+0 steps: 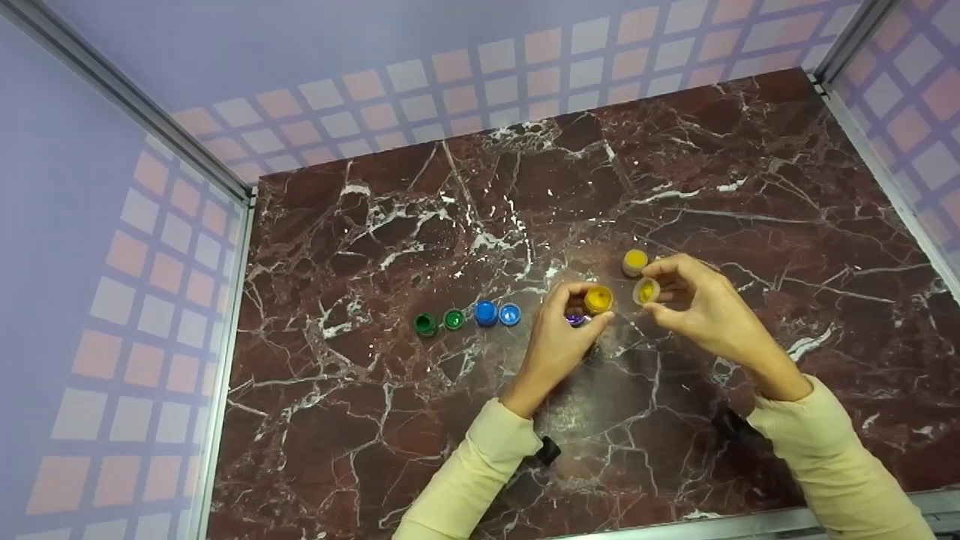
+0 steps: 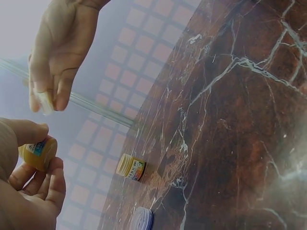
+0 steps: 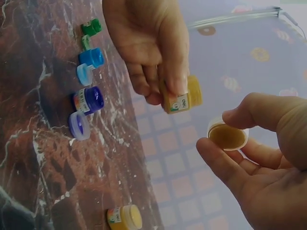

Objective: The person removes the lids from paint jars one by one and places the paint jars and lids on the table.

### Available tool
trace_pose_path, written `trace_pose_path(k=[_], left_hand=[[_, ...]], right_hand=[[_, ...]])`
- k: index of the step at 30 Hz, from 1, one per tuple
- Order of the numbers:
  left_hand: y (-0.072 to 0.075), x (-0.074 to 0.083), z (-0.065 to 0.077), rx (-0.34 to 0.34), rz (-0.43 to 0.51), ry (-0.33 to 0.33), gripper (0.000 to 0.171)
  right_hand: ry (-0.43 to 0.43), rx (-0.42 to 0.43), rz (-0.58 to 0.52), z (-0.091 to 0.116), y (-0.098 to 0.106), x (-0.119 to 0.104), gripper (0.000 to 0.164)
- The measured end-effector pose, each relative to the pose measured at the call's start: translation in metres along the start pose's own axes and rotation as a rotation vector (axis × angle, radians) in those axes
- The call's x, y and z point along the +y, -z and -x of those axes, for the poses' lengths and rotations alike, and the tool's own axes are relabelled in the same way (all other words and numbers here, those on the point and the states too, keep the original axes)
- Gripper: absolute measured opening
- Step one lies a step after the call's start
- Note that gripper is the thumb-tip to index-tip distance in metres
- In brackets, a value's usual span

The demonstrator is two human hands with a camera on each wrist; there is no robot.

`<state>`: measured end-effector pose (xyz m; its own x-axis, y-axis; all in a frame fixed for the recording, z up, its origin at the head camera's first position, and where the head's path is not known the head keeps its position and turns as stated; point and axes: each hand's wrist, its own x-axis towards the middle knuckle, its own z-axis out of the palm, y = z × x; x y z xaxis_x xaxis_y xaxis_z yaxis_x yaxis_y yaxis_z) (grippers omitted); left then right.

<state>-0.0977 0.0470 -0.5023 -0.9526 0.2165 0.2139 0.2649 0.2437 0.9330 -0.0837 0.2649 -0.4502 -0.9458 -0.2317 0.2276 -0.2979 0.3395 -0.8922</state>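
My left hand point(image 1: 556, 334) holds an uncapped yellow paint jar point(image 1: 598, 300) between thumb and fingers, above the table. Beside it, my right hand point(image 1: 709, 307) pinches a round translucent lid point(image 1: 646, 291) by its rim, its inside smeared with yellow. Jar and lid are apart. In the right wrist view, the lid point(image 3: 228, 136) faces the camera and the jar point(image 3: 182, 98) lies tilted sideways in the left fingers. Another yellow paint jar point(image 1: 635, 261), which looks capped, stands just behind the lid. An open purple paint jar point(image 3: 88, 99) and its lid point(image 3: 79, 125) are mostly hidden by my left hand in the head view.
To the left, an open blue paint jar point(image 1: 486, 313) stands beside its lid point(image 1: 510, 313). Further left are an open green paint jar point(image 1: 425, 324) and a green-smeared lid point(image 1: 454, 319). Walls edge the dark marbled table point(image 1: 360, 450) at the back and sides.
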Motion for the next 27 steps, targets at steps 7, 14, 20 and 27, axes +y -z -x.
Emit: trace_pose_path(k=[7,14,20,27], left_hand=[[-0.002,0.001,-0.001,0.011,-0.071,-0.013,0.038],[-0.007,0.000,-0.002,0.002,-0.099,-0.029,0.036],[-0.012,-0.002,-0.003,-0.028,-0.147,-0.016,0.039],[-0.019,-0.006,-0.001,-0.056,-0.178,-0.008,0.040]], right_hand=[[-0.026,0.007,0.104,0.003,0.002,0.009,0.047],[-0.057,-0.008,0.214,0.005,0.004,0.020,0.043],[-0.116,-0.031,0.246,0.006,0.004,0.031,0.039],[-0.170,-0.075,0.293,0.006,0.003,0.045,0.040]])
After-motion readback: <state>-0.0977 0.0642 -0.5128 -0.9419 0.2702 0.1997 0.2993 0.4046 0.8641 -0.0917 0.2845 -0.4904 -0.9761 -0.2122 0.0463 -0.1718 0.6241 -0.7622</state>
